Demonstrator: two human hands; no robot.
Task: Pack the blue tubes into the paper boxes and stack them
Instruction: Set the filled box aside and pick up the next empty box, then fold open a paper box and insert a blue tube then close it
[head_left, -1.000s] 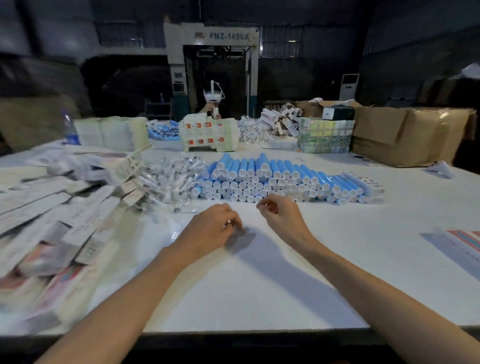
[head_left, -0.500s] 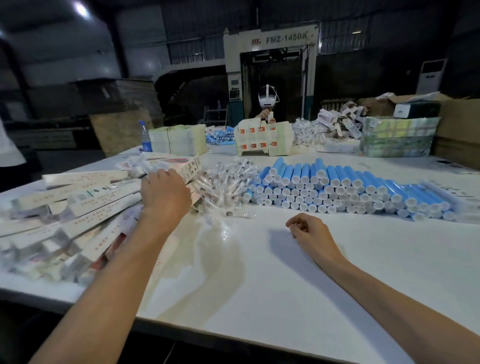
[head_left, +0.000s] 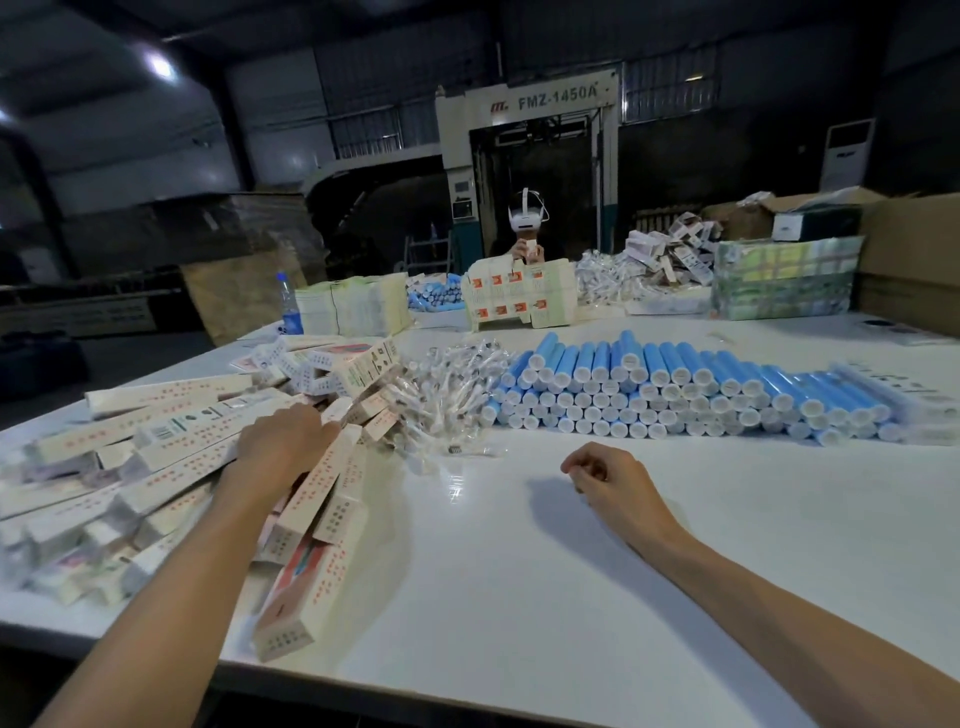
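Blue tubes (head_left: 675, 395) with white caps lie stacked in a long, low pile across the middle of the white table (head_left: 519, 571). A loose heap of long, flat paper boxes (head_left: 171, 447) with red print covers the table's left side. My left hand (head_left: 283, 441) lies on top of this heap, and its fingers curl down over one of the boxes. My right hand (head_left: 608, 478) rests on the bare table in front of the tubes. Its fingers are loosely curled and nothing shows in them.
A pile of small clear-wrapped parts (head_left: 447, 384) sits between the boxes and the tubes. Across the table a person (head_left: 527, 223) works behind stacked printed cartons (head_left: 519, 301). A bottle (head_left: 291, 306), a wrapped bundle (head_left: 784, 280) and a brown carton (head_left: 909, 249) stand at the back.
My left hand left the table centre, reached left to the box heap and now sits lower on it. My right hand stayed on the table. The view turned left.
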